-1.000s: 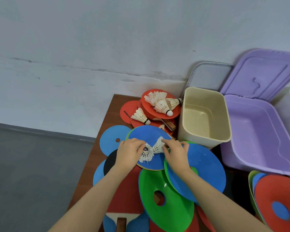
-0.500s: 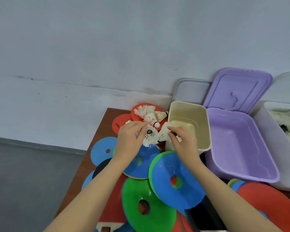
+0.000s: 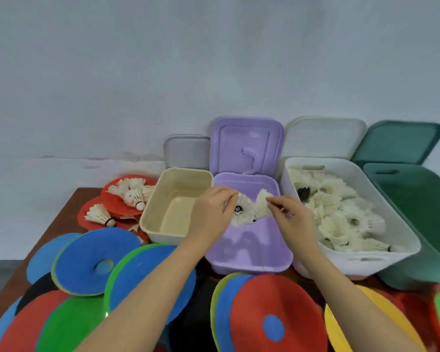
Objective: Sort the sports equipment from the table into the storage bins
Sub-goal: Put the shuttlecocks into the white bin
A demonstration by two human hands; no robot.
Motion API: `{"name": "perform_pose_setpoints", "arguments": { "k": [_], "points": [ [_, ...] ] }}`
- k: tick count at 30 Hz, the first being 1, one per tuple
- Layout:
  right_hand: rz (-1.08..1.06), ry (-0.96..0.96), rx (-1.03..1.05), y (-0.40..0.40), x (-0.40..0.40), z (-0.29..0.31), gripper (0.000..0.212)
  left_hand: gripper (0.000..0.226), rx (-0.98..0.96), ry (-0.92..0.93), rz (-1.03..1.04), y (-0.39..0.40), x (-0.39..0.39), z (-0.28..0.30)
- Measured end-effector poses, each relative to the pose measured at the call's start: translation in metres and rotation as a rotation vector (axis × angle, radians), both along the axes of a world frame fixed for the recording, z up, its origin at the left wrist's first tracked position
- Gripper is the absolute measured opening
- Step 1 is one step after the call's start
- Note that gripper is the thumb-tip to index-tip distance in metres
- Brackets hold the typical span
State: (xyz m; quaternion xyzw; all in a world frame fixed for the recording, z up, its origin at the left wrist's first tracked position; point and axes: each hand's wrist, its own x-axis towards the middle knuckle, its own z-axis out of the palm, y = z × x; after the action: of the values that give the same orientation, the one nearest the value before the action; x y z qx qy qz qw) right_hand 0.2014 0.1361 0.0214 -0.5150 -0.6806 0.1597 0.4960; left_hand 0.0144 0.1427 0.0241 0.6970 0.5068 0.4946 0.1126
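Left hand point(image 3: 211, 212) pinching one shuttlecock point(image 3: 240, 212), right hand point(image 3: 294, 219) pinching another point(image 3: 262, 205), both held over the purple bin point(image 3: 249, 250), just beside the white bin point(image 3: 353, 260) full of shuttlecocks. Featherlight, probably; skirts crushable, so best gripped gently near the cork, never squeezed across the feathers.

A pale grey wall point(image 3: 163, 72) stands behind a brown wooden table point(image 3: 69, 212).
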Motion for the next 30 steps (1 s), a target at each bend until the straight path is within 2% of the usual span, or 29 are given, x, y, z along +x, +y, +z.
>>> {"name": "perform_pose_setpoints", "arguments": {
  "k": [8,14,21,24,26,30],
  "points": [
    [-0.148,-0.011,0.086,0.037,0.126,0.022,0.016,0.014,-0.133,-0.038,-0.074,0.043,0.136,0.018],
    [-0.296,0.031,0.065,0.082,0.184,0.026,0.013,0.018,-0.17,0.038,-0.048,0.087,0.193,0.026],
    [-0.397,-0.188,0.091,0.148,0.227,0.005,0.01,0.016,-0.07,0.119,0.106,0.141,0.215,0.011],
    [-0.352,-0.301,0.106,0.169,0.233,-0.008,0.009,0.014,-0.07,0.253,0.093,0.163,0.221,-0.009],
    [-0.288,-0.329,0.045,0.177,0.237,-0.024,0.012,0.025,-0.179,0.376,0.015,0.169,0.224,-0.025],
    [-0.222,-0.181,-0.199,0.171,0.24,-0.049,0.029,0.059,-0.273,0.583,-0.104,0.169,0.222,-0.04]
  ]
}}
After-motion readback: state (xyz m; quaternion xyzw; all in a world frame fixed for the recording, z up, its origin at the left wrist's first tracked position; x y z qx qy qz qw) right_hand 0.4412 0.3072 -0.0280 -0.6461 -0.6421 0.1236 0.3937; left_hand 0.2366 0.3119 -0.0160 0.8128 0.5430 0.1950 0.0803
